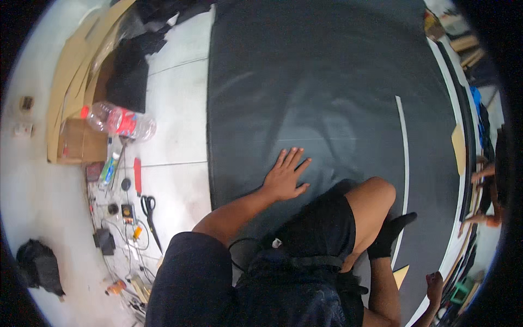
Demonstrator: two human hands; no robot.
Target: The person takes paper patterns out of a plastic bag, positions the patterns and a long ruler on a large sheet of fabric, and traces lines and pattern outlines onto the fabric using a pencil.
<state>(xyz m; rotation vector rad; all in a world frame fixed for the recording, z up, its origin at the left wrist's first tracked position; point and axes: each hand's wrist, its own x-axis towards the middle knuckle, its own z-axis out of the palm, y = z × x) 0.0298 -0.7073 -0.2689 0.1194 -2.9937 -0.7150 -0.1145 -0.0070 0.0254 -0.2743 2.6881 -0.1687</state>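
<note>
My left hand lies flat with spread fingers on a wide black sheet, holding nothing. A thin pale line runs across the sheet just beyond its fingertips. To the right, a long narrow whitish strip stretches lengthwise over the sheet, passing beside my bent knee and a foot in a black sock. My right hand is low at the right, near the sheet's white-bordered edge. Its fingers look curled closed; what they hold, if anything, is hidden.
On the white tiles at the left are black-handled scissors, a red flat tool and thin cables. A clear bottle with a red label lies by an open cardboard box. Another person's limbs show at the far right.
</note>
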